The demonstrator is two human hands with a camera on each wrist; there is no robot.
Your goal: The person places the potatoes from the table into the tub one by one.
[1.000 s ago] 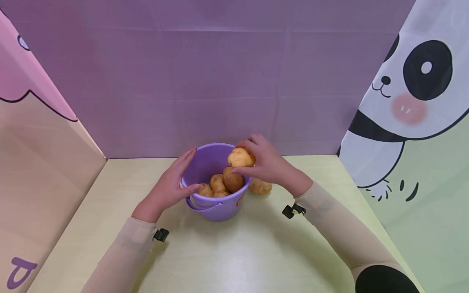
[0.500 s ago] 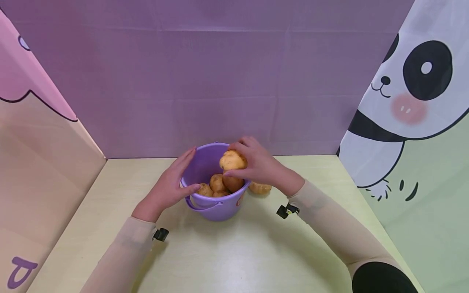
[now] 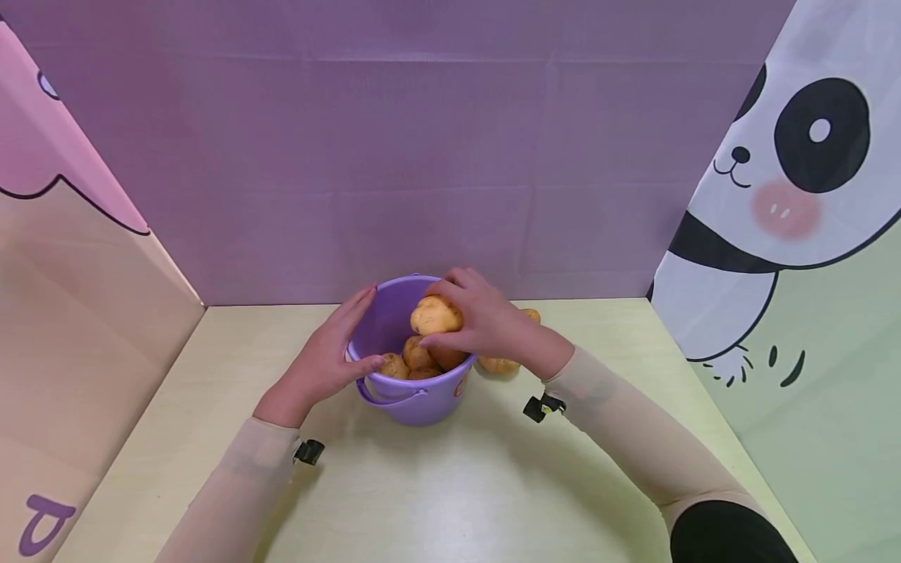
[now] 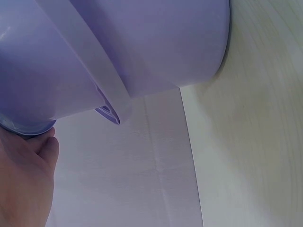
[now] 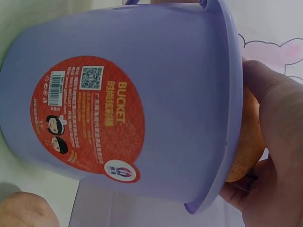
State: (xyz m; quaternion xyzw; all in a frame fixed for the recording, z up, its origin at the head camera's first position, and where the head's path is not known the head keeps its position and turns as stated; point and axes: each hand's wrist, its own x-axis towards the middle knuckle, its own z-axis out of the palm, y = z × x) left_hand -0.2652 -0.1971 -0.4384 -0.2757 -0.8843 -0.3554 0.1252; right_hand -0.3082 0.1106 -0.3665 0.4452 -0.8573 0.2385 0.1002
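A purple bucket [image 3: 422,403] stands upright on the table, several potatoes [image 3: 396,366] lying inside it. My right hand [image 3: 486,319] grips a light brown potato [image 3: 436,314] over the bucket's mouth, level with the rim. The right wrist view shows this potato [image 5: 248,137] partly behind the bucket's edge, thumb and fingers around it. My left hand [image 3: 324,360] rests against the left side of the rim, fingers and thumb stretched along it. From the left wrist, the hand [image 4: 26,175] touches the rim, and the bucket [image 4: 170,38] fills the upper part.
Two more potatoes lie on the table right of the bucket: one potato [image 3: 498,365] close beside it, another potato [image 3: 532,315] farther back, partly hidden by the right hand. The bucket's handle [image 3: 387,402] hangs down in front. A purple cloth wall [image 3: 422,156] rises behind the table.
My right hand has moved left and slightly down, carrying its potato farther in over the bucket. The far potato on the table has come into sight. My left hand and the bucket have stayed put.
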